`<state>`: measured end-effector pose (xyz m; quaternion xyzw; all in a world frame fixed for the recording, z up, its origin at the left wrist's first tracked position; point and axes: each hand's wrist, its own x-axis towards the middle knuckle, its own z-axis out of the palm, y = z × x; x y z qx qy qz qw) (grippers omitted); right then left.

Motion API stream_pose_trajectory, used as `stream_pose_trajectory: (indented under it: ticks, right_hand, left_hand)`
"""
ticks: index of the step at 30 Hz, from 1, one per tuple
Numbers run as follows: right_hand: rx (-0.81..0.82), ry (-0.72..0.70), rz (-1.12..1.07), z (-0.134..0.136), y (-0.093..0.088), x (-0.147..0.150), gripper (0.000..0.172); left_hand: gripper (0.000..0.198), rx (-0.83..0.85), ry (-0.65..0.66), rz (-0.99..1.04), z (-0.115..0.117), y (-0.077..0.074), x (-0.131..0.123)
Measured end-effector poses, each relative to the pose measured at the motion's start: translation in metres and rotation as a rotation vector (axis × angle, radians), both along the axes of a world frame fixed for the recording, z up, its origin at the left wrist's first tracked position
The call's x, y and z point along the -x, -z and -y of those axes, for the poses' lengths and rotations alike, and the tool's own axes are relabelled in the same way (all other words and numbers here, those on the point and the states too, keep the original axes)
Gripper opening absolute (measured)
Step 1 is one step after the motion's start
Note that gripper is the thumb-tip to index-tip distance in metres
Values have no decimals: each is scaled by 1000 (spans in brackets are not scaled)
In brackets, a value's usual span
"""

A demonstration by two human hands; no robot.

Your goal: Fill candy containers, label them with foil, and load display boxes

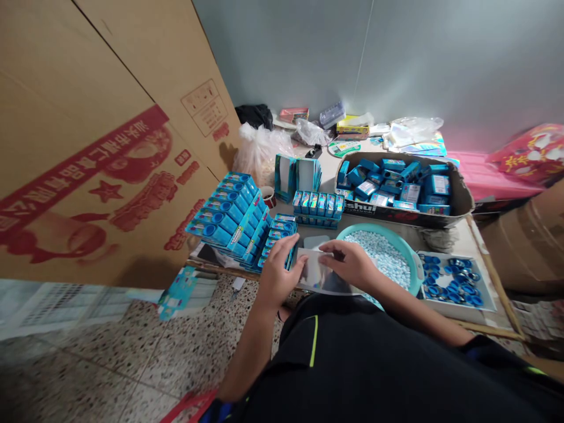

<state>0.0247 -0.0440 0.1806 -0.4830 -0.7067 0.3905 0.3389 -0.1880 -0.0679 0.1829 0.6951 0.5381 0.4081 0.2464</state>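
Both hands hold a flat, shiny silver-grey packet (314,271) just above my lap. My left hand (278,273) grips its left edge with fingers curled over the top. My right hand (348,262) pinches its right side, fingers closed on it. Directly behind the hands sits a teal bowl (413,262) filled with small pale blue pieces. A stack of blue boxes (233,217) leans to the left of my left hand.
A cardboard tray (460,200) of loose blue boxes stands behind the bowl. A white tray (487,291) of blue rings lies at right. A row of small blue boxes (318,203) stands mid-table. Large printed cartons (101,147) wall the left. Plastic bags (259,150) sit at the back.
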Motion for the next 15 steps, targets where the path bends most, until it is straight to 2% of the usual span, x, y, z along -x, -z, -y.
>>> stream_pose_trajectory:
  ticks: [2, 4, 8, 10, 15]
  right_hand:
    - [28, -7, -34, 2, 4, 2, 20]
    - [50, -57, -119, 3, 7, 3, 24]
    - [45, -154, -226, 4, 5, -2, 36]
    - [29, -176, -145, 2, 2, -9, 36]
    - [68, -246, 233, -5, -1, -25, 20]
  left_hand:
    - [38, -152, 134, -240, 1, -8, -1]
    - [37, -208, 242, -374, 1, -13, -4]
    - [35, -216, 276, -451, 2, -12, -5]
    - [36, -213, 275, -427, 1, -8, -2]
    - [37, -158, 280, -399, 0, 1, 5]
